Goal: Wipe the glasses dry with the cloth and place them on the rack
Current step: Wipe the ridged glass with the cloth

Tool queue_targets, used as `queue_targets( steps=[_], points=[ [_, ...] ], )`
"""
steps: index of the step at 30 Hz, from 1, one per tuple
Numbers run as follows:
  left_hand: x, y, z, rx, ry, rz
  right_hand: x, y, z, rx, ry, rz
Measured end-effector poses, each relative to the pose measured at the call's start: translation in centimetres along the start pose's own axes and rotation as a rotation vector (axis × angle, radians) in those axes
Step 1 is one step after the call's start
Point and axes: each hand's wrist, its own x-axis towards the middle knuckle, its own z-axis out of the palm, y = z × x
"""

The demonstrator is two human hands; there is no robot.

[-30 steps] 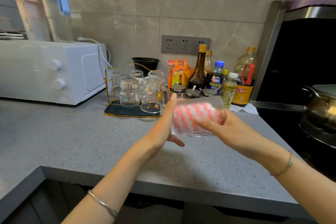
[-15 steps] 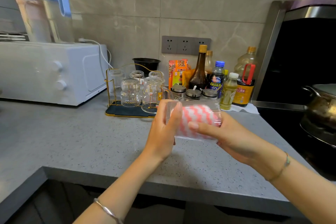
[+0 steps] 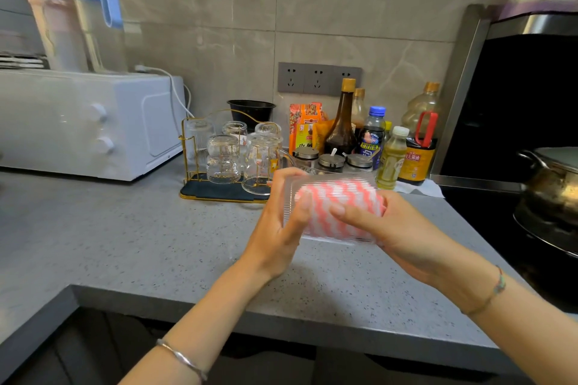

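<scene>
Since a second ago, the left hand has closed in from a flat palm against the end of the glass. Its fingers now curl round the glass's left end, thumb behind. The glass has barely shifted. It lies on its side in mid-air, held between both hands above the grey counter, in front of the rack.

A pink-and-white zigzag cloth fills the inside of the glass and shows through its ribbed wall. The right hand clasps the right end, forefinger laid along the front wall, with cloth bulging against the palm.

On the gold-wire rack, several glasses stand upside down on the dark tray. A white microwave sits to the left, and sauce bottles line the wall under the sockets. A metal pot sits on the stove at far right.
</scene>
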Motion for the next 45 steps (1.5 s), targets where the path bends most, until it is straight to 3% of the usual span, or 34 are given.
queue_targets(
  steps=[5,9,11,18,25,28,32,36,39,42,45],
  points=[
    [0.4,0.8,-0.4,0.035,-0.103,-0.092,-0.1,-0.4,-0.1,-0.057,-0.082,-0.009],
    [0.7,2.0,-0.4,-0.071,-0.183,-0.500,-0.5,-0.4,0.1,-0.361,-0.073,-0.074],
    [0.8,2.5,-0.1,-0.181,-0.143,-0.617,-0.4,-0.4,0.5,-0.401,-0.092,-0.117],
    [0.5,1.2,1.1,-0.097,0.093,-0.399,-0.3,-0.2,0.7,-0.286,-0.049,-0.117],
    [0.1,0.6,0.5,0.094,0.039,0.029,-0.3,-0.4,0.2,0.172,0.004,0.044],
    [0.1,0.4,0.1,0.116,-0.001,0.141,-0.2,-0.6,0.0,0.201,-0.006,0.052],
    [0.1,1.5,0.3,0.021,-0.020,0.031,0.0,-1.0,0.1,0.093,0.060,-0.037],
    [0.8,2.7,0.4,-0.121,-0.031,-0.345,-0.4,-1.1,0.3,-0.368,0.091,-0.187],
    [1.0,2.9,0.6,-0.205,-0.032,-0.577,-0.5,-0.7,0.9,-0.471,0.093,-0.237],
    [0.8,2.4,0.9,-0.158,0.052,-0.534,-0.4,-0.4,1.3,-0.449,0.150,-0.231],
    [0.3,2.0,1.0,-0.057,0.130,-0.336,-0.7,-0.9,1.7,-0.353,0.195,-0.094]
  ],
)
